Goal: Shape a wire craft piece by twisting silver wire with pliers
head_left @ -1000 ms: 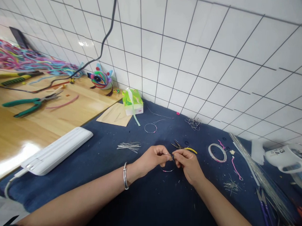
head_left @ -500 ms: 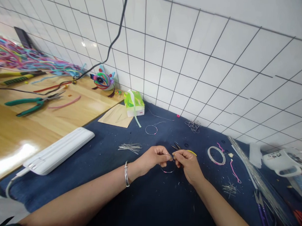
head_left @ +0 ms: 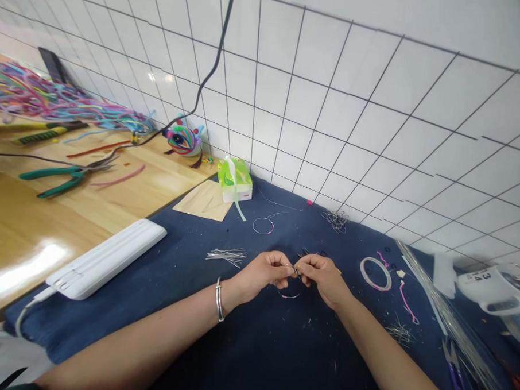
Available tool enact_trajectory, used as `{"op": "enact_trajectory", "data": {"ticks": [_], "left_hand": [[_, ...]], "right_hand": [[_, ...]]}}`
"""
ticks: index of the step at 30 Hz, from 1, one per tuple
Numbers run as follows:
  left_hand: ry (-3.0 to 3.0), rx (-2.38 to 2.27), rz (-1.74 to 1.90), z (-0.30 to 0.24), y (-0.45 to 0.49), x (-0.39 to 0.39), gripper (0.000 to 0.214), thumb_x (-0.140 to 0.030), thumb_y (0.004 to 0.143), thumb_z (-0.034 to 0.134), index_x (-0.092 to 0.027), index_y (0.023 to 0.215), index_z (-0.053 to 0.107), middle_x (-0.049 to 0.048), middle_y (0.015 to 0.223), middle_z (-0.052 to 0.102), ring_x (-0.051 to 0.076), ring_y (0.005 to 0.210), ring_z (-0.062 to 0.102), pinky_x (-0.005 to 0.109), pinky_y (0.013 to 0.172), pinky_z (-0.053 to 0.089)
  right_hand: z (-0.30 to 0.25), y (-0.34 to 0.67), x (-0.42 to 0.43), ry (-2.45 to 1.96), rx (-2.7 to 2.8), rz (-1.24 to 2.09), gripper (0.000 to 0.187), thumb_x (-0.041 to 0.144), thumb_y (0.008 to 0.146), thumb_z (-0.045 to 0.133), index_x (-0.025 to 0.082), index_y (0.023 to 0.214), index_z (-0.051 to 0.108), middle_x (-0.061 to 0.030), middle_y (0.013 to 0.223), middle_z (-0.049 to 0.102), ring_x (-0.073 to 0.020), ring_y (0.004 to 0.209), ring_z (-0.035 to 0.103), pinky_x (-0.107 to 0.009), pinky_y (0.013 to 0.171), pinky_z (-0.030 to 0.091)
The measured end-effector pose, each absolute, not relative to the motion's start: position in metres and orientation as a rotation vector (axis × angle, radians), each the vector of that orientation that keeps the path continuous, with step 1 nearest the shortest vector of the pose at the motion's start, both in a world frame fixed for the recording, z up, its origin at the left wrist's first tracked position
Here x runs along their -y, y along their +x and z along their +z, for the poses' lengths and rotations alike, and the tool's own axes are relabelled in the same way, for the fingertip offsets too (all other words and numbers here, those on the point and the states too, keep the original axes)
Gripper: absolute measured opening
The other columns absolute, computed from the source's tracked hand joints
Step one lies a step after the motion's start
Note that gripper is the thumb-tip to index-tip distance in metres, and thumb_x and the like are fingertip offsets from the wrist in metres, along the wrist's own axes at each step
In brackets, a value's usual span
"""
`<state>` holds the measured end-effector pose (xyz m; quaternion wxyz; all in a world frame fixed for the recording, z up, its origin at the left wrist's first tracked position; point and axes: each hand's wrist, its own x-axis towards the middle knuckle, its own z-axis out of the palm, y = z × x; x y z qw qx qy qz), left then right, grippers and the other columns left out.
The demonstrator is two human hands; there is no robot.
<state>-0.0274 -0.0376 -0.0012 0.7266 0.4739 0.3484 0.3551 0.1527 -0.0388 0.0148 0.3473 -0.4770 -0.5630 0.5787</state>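
Fingertips to fingertips, my left hand (head_left: 273, 269) and my right hand (head_left: 319, 275) both pinch a thin wire ring (head_left: 290, 296) where its ends meet. The ring hangs below my fingers and carries a few small pink beads at its bottom. My fingers partly hide the joint between the ends. A pair of pliers (head_left: 303, 252) lies behind my right hand, mostly covered by it. Beyond my hands, a second wire ring (head_left: 263, 225) with pink beads rests on the dark blue cloth (head_left: 253, 355).
Cut wires (head_left: 226, 255) lie left of my hands. A white power bank (head_left: 106, 259), tissue pack (head_left: 235, 181) and green-handled pliers (head_left: 56, 177) are further left. To the right are a wire coil (head_left: 376, 274), purple snips (head_left: 457, 370) and a white cup (head_left: 491, 285).
The view has shifted slightly, so the surroundings sit a little further right. My right hand has turned a little and covers more of the pliers. Both hands keep their pinch on the ring.
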Motion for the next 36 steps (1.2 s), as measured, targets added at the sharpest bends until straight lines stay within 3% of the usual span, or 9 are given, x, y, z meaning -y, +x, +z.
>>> {"op": "enact_trajectory", "data": {"ticks": [6,13,21,36], "left_hand": [[0.997,-0.724,0.774,-0.0048,-0.0287,0.0350,0.022,-0.029,0.070,0.064,-0.012,0.082,0.056,0.0054,0.078,0.064,0.007,0.055,0.055,0.021,0.054,0.043],[1.056,-0.734,0.800,-0.0028,-0.0278,0.0364,0.019,-0.026,0.071,0.064,-0.012,0.081,0.055,0.0045,0.076,0.063,0.006,0.055,0.054,0.021,0.056,0.043],[1.187,-0.787,0.841,-0.0020,-0.0267,0.0369,0.016,-0.025,0.071,0.062,-0.012,0.079,0.056,0.0027,0.072,0.062,0.007,0.055,0.053,0.021,0.055,0.043],[1.104,-0.733,0.708,-0.0024,-0.0288,0.0373,0.022,-0.032,0.074,0.059,-0.012,0.083,0.055,0.0082,0.081,0.065,0.011,0.060,0.060,0.024,0.057,0.046]], "right_hand": [[0.0130,0.1564,0.0338,-1.160,1.456,1.593,0.021,0.037,0.073,0.060,0.016,0.080,0.060,0.0011,0.066,0.056,-0.0071,0.051,0.046,-0.022,0.050,0.036],[0.0092,0.1558,0.0366,-1.140,1.438,1.600,0.022,0.037,0.074,0.060,0.017,0.081,0.059,0.0016,0.066,0.055,-0.0072,0.052,0.047,-0.022,0.050,0.036],[0.0056,0.1564,0.0386,-1.237,1.380,1.348,0.019,0.036,0.077,0.056,0.017,0.075,0.054,0.0032,0.058,0.049,-0.0072,0.050,0.043,-0.020,0.047,0.035],[0.0076,0.1620,0.0378,-1.317,1.510,1.305,0.022,0.039,0.077,0.054,0.017,0.074,0.056,0.0029,0.057,0.051,-0.0080,0.050,0.046,-0.020,0.047,0.037]]}}
